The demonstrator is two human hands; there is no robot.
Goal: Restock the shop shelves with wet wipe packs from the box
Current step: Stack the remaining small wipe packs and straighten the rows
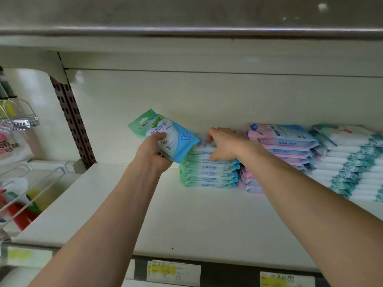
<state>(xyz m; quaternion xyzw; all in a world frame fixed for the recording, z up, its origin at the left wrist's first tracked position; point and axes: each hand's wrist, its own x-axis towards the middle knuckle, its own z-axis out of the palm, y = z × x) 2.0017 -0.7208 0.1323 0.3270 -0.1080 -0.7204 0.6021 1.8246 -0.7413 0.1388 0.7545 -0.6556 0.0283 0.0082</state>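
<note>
Left hand (153, 156) has its grip wrapped round a green-blue wipe pack (165, 133), tilted at 9 o'clock of the green stack (207, 172) on the shelf (186, 214). Right hand (223, 146) pinches the stack's top pack. The stack's tall, so a sloppy drop could topple it. Packs read 水润净肤; the pink stack (286, 141) at 3 o'clock says 999.

Brown slotted upright (72, 121) at far left, metal clip hanger (22, 119) beside it, wire basket (31, 188) below, red and yellow goods (20, 218) inside, yellow-marked price labels (173, 272) along near edge.
</note>
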